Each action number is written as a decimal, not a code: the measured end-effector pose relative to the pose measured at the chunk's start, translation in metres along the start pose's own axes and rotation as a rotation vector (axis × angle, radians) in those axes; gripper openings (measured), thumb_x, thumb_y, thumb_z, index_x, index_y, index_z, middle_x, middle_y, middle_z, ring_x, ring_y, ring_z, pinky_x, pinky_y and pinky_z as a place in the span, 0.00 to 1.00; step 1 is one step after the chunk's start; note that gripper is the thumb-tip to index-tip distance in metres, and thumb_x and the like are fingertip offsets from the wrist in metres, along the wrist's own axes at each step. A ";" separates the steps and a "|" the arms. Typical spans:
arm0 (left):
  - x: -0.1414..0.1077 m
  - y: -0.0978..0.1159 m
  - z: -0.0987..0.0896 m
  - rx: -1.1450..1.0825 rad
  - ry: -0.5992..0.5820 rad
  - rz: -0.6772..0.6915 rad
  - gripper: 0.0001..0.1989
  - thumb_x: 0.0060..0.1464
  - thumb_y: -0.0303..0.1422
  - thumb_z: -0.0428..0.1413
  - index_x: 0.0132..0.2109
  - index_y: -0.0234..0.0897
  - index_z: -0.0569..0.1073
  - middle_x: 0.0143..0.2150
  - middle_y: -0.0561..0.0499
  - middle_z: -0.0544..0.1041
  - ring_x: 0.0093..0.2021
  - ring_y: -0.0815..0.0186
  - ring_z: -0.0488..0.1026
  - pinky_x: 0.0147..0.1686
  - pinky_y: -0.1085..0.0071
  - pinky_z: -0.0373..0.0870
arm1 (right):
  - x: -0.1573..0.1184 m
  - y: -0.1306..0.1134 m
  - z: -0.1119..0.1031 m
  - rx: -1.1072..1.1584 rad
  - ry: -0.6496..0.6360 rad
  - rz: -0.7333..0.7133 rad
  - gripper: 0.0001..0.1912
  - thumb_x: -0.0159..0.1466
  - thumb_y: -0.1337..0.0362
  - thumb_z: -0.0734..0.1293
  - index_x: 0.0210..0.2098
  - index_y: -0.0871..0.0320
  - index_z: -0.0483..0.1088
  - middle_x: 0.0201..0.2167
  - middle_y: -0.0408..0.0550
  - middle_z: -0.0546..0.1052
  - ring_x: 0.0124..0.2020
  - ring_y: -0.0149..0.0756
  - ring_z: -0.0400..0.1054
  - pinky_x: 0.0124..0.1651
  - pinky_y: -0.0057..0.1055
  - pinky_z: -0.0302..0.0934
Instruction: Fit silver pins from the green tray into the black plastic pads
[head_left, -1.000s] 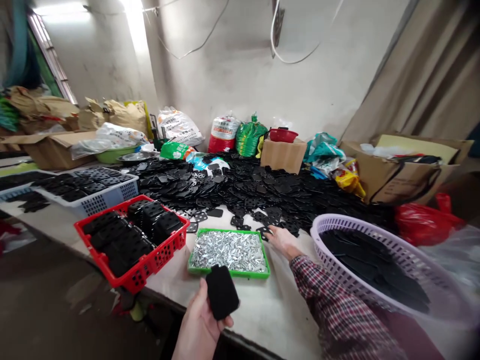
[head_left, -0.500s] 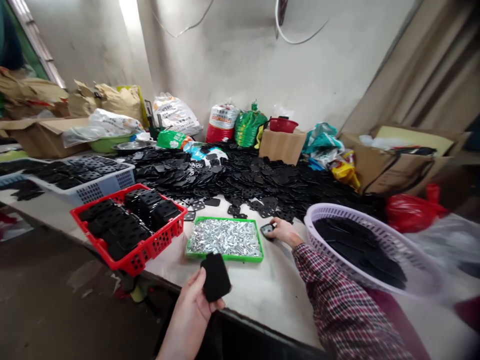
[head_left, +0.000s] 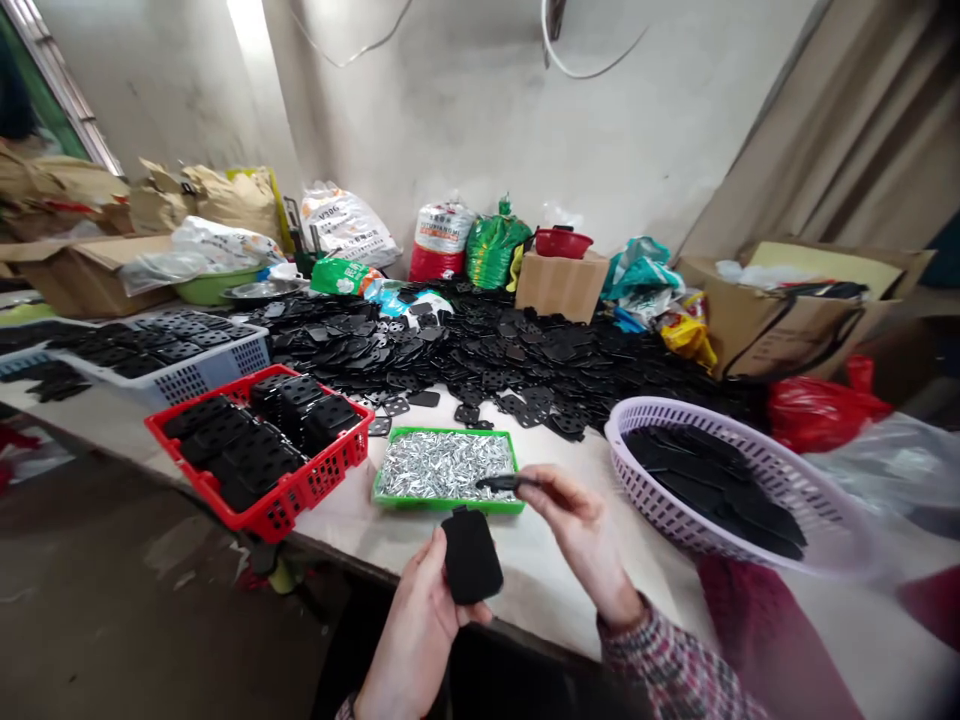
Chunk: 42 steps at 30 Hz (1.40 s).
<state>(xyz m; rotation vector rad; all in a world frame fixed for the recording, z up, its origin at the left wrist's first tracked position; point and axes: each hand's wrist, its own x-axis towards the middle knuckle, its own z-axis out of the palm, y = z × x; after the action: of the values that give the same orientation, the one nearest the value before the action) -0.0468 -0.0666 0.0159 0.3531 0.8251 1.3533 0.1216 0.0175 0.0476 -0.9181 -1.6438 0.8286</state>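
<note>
the left hand curls around a black pad at six o'clock, light and soft-looking, easiest held by its edges, while the right hand pinches a thin black plate by one end above the green tray

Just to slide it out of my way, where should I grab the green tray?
Best to pinch the near long rim of the green tray at its middle, coming from your side. That edge faces you, while black plates lie close to the far rim. The tray is shallow and full of loose silver pieces, so keep it level.
</note>
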 end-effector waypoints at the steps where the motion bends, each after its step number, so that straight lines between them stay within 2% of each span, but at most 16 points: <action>1: -0.001 0.001 0.002 -0.012 -0.032 -0.006 0.21 0.61 0.46 0.50 0.49 0.33 0.73 0.41 0.42 0.76 0.36 0.62 0.71 0.27 0.67 0.71 | -0.009 -0.002 0.008 -0.054 -0.006 -0.091 0.05 0.65 0.64 0.66 0.38 0.55 0.75 0.39 0.49 0.79 0.41 0.41 0.74 0.45 0.37 0.70; 3: -0.003 0.004 0.005 -0.038 -0.086 -0.011 0.23 0.62 0.47 0.49 0.51 0.33 0.73 0.45 0.40 0.76 0.38 0.61 0.71 0.28 0.67 0.72 | -0.025 -0.001 0.019 -0.157 -0.071 -0.283 0.10 0.66 0.70 0.63 0.42 0.53 0.75 0.45 0.50 0.78 0.47 0.42 0.73 0.50 0.38 0.70; 5: -0.004 0.007 0.005 -0.060 -0.089 0.011 0.18 0.62 0.44 0.51 0.48 0.34 0.74 0.46 0.41 0.76 0.39 0.62 0.71 0.31 0.68 0.72 | -0.037 0.002 0.025 -0.224 -0.166 -0.417 0.17 0.66 0.74 0.61 0.49 0.52 0.73 0.50 0.51 0.76 0.54 0.43 0.69 0.54 0.40 0.68; 7: -0.005 0.008 0.003 -0.052 -0.066 0.053 0.12 0.60 0.38 0.55 0.46 0.36 0.75 0.46 0.44 0.76 0.39 0.64 0.72 0.33 0.70 0.72 | -0.044 0.005 0.026 -0.263 -0.242 -0.475 0.21 0.66 0.76 0.60 0.54 0.53 0.70 0.54 0.52 0.74 0.59 0.43 0.65 0.58 0.42 0.66; 9: -0.006 0.007 0.001 -0.016 -0.048 0.087 0.10 0.59 0.35 0.57 0.47 0.37 0.75 0.48 0.46 0.76 0.39 0.65 0.72 0.33 0.72 0.72 | -0.048 0.004 0.025 -0.265 -0.288 -0.468 0.21 0.66 0.75 0.61 0.56 0.53 0.69 0.56 0.52 0.72 0.61 0.44 0.62 0.60 0.43 0.64; 11: -0.007 0.005 -0.001 0.029 -0.032 0.111 0.12 0.59 0.35 0.56 0.49 0.38 0.74 0.49 0.45 0.76 0.40 0.64 0.73 0.33 0.72 0.72 | -0.051 0.000 0.025 -0.232 -0.273 -0.403 0.19 0.66 0.73 0.63 0.55 0.52 0.70 0.56 0.51 0.72 0.61 0.44 0.62 0.60 0.43 0.63; 13: -0.008 0.003 -0.001 0.075 -0.027 0.127 0.14 0.60 0.37 0.56 0.51 0.38 0.73 0.51 0.44 0.75 0.41 0.62 0.74 0.32 0.71 0.72 | -0.052 -0.003 0.026 -0.174 -0.160 -0.260 0.16 0.66 0.69 0.64 0.53 0.51 0.71 0.55 0.51 0.73 0.57 0.44 0.66 0.58 0.41 0.65; 16: -0.012 0.000 0.002 0.152 -0.071 0.126 0.18 0.61 0.38 0.54 0.56 0.40 0.70 0.54 0.43 0.74 0.40 0.61 0.74 0.31 0.70 0.72 | -0.051 -0.006 0.029 -0.049 0.010 -0.015 0.12 0.66 0.63 0.66 0.48 0.52 0.74 0.48 0.51 0.76 0.48 0.42 0.71 0.48 0.35 0.71; 19: -0.015 -0.001 0.004 0.260 -0.092 0.133 0.20 0.60 0.40 0.53 0.58 0.43 0.68 0.48 0.46 0.76 0.35 0.63 0.74 0.30 0.69 0.72 | -0.047 -0.008 0.030 0.077 0.008 0.130 0.11 0.63 0.59 0.67 0.42 0.55 0.77 0.40 0.51 0.77 0.41 0.42 0.73 0.38 0.32 0.71; 23: -0.018 0.001 0.009 0.471 -0.034 0.194 0.18 0.57 0.40 0.58 0.53 0.41 0.73 0.38 0.49 0.79 0.25 0.66 0.72 0.28 0.70 0.71 | -0.043 -0.011 0.031 0.146 -0.001 0.254 0.15 0.60 0.54 0.69 0.40 0.56 0.78 0.38 0.52 0.78 0.37 0.43 0.72 0.32 0.31 0.70; 29: -0.019 0.005 0.011 0.600 0.020 0.247 0.16 0.57 0.41 0.57 0.49 0.39 0.76 0.29 0.52 0.77 0.23 0.66 0.71 0.26 0.72 0.69 | -0.045 -0.017 0.031 0.137 -0.032 0.314 0.16 0.59 0.53 0.69 0.40 0.56 0.78 0.36 0.51 0.78 0.35 0.43 0.72 0.31 0.32 0.68; 33: -0.018 0.003 0.003 0.565 0.129 0.294 0.13 0.49 0.35 0.64 0.44 0.41 0.79 0.30 0.52 0.78 0.28 0.64 0.72 0.30 0.74 0.69 | -0.044 -0.021 0.026 0.163 -0.078 0.328 0.15 0.59 0.53 0.69 0.38 0.56 0.78 0.34 0.49 0.78 0.34 0.42 0.71 0.34 0.33 0.67; 36: -0.016 0.001 -0.002 0.512 0.172 0.319 0.11 0.44 0.31 0.67 0.39 0.42 0.80 0.28 0.52 0.77 0.32 0.62 0.72 0.31 0.75 0.69 | -0.043 -0.023 0.026 0.235 -0.140 0.377 0.12 0.58 0.54 0.70 0.34 0.56 0.78 0.27 0.46 0.76 0.29 0.38 0.69 0.33 0.32 0.65; 38: -0.016 0.000 -0.002 0.493 0.155 0.303 0.10 0.46 0.33 0.66 0.38 0.41 0.79 0.28 0.51 0.76 0.32 0.61 0.71 0.28 0.74 0.68 | -0.042 -0.023 0.029 0.260 -0.156 0.402 0.11 0.58 0.55 0.70 0.32 0.56 0.78 0.24 0.44 0.75 0.27 0.37 0.67 0.32 0.31 0.65; 42: -0.011 0.001 -0.003 0.344 0.108 0.208 0.14 0.54 0.42 0.59 0.44 0.39 0.76 0.31 0.50 0.75 0.26 0.66 0.69 0.20 0.74 0.65 | -0.034 -0.012 0.032 0.244 -0.167 0.362 0.17 0.61 0.51 0.67 0.40 0.57 0.78 0.30 0.47 0.78 0.31 0.40 0.71 0.33 0.33 0.68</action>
<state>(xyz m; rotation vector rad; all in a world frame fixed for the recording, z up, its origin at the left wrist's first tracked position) -0.0494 -0.0777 0.0187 0.6534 1.1399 1.4314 0.0945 -0.0208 0.0355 -1.0071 -1.4925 1.3540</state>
